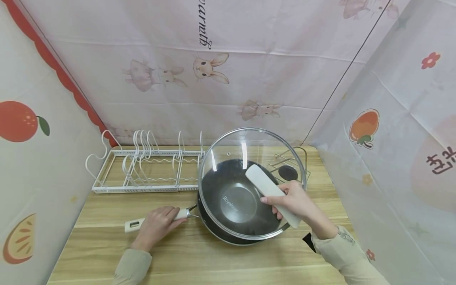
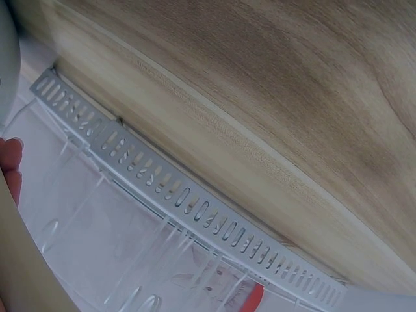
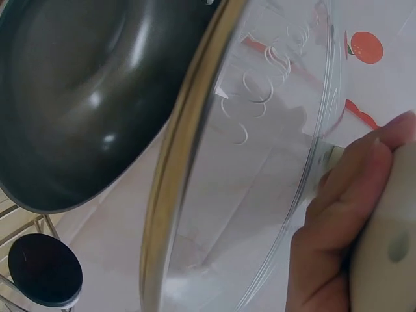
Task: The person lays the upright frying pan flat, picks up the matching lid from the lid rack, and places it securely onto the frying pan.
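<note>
A dark nonstick pan [image 3: 84,97] stands on the wood-grain table, its inside showing through glass in the head view. My left hand [image 1: 158,223] grips the pan's cream handle [image 1: 182,214], which points left. Above the pan, my right hand [image 1: 290,198] holds a clear glass lid [image 1: 229,146] by its long cream handle [image 1: 259,179]. In the right wrist view the lid's metal rim [image 3: 170,188] is apart from the pan, with a gap between them. Only a few left-hand fingertips [image 2: 10,156] show at the edge of the left wrist view.
A white wire dish rack [image 1: 149,189] stands along the back left, close to the pan. Behind the lid on the right is a small wire rack with a dark round disc [image 1: 287,173]. A black flat object [image 1: 309,242] shows beside the right sleeve. Printed cloth walls enclose the table.
</note>
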`<move>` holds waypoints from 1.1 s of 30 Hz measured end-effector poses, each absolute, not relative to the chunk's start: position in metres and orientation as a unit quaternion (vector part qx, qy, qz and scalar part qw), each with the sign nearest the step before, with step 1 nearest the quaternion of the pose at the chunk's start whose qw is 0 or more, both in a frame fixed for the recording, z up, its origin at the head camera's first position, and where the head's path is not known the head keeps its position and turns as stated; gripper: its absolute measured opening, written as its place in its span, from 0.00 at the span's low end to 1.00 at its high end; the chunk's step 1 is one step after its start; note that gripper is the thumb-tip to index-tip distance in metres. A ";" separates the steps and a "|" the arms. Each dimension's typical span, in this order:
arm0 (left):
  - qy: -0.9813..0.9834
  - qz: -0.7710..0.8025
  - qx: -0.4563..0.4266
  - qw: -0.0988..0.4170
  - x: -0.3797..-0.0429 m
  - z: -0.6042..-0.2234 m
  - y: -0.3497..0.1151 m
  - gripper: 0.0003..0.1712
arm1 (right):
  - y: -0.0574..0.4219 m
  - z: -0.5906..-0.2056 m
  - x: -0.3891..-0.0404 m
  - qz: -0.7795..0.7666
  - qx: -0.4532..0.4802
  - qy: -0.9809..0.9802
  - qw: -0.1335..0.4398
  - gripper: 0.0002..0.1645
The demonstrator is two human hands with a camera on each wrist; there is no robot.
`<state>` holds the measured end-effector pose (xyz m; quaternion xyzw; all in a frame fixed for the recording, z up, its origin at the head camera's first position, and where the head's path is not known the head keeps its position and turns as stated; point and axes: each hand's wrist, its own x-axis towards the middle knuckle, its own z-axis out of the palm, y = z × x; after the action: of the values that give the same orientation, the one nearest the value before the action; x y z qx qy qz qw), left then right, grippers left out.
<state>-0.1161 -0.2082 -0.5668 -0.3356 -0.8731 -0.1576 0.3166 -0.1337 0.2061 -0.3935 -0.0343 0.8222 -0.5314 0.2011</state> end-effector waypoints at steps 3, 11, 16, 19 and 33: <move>-0.876 -0.153 -0.332 0.316 -0.115 -0.567 -0.207 0.32 | 0.206 -0.396 -0.135 -0.535 -0.039 0.817 0.210 0.21; -0.866 -0.157 -0.336 0.335 -0.115 -0.566 -0.207 0.31 | 0.203 -0.402 -0.138 -0.543 -0.038 0.807 0.229 0.19; -0.872 -0.154 -0.333 0.325 -0.116 -0.567 -0.207 0.33 | 0.201 -0.412 -0.141 -0.552 -0.035 0.798 0.240 0.19; -0.874 -0.156 -0.333 0.318 -0.116 -0.568 -0.208 0.31 | 0.200 -0.418 -0.143 -0.556 -0.031 0.793 0.247 0.19; -0.874 -0.155 -0.339 0.312 -0.117 -0.570 -0.210 0.20 | 0.194 -0.437 -0.148 -0.563 -0.024 0.784 0.261 0.18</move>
<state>-0.1169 -0.2104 -0.5697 -0.3386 -0.8741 -0.1553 0.3118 -0.1485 0.1945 -0.4372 -0.0239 0.7838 -0.5629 0.2614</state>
